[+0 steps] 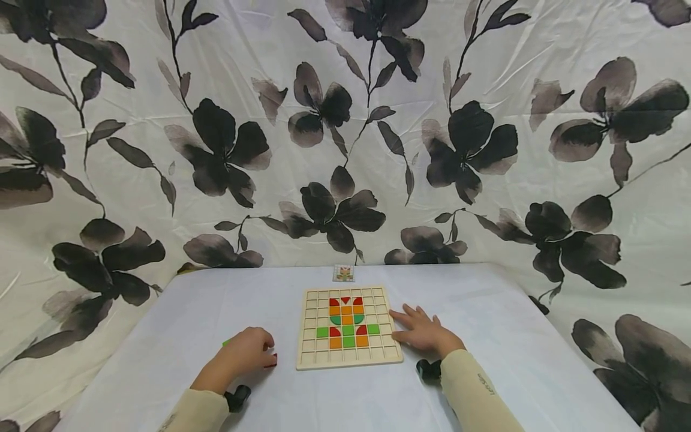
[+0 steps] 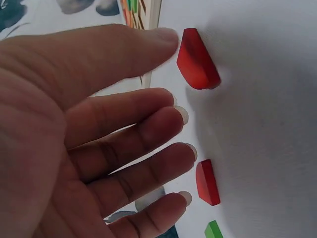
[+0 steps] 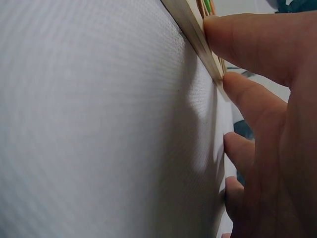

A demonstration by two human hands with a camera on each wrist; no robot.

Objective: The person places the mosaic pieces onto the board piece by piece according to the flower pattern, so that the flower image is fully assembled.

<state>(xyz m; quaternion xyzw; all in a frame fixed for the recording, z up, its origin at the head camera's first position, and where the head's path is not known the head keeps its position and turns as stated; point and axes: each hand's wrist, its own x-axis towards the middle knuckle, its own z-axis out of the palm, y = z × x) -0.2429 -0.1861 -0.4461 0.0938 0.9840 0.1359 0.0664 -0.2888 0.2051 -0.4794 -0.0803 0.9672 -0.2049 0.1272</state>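
A wooden grid board (image 1: 351, 363) lies on the table, with red, orange and green tiles set in several of its squares. My left hand (image 1: 243, 354) hovers to the left of the board, fingers loosely bent and apart from the thumb. In the left wrist view, a red tile (image 2: 197, 60) with a curved side lies at the thumb's tip; whether they touch I cannot tell. Another red tile (image 2: 208, 182) is by the fingertips, and a green tile (image 2: 213, 230) lies beyond it. My right hand (image 1: 423, 331) rests its thumb and forefinger against the board's right edge, fingers spread.
A small card (image 1: 344, 273) with a coloured pattern lies behind the board, near the table's far edge. The table has a white cloth (image 1: 345, 399). Behind it hangs a floral curtain (image 1: 399, 180). Dark wrist cameras (image 1: 429, 371) sit below both hands.
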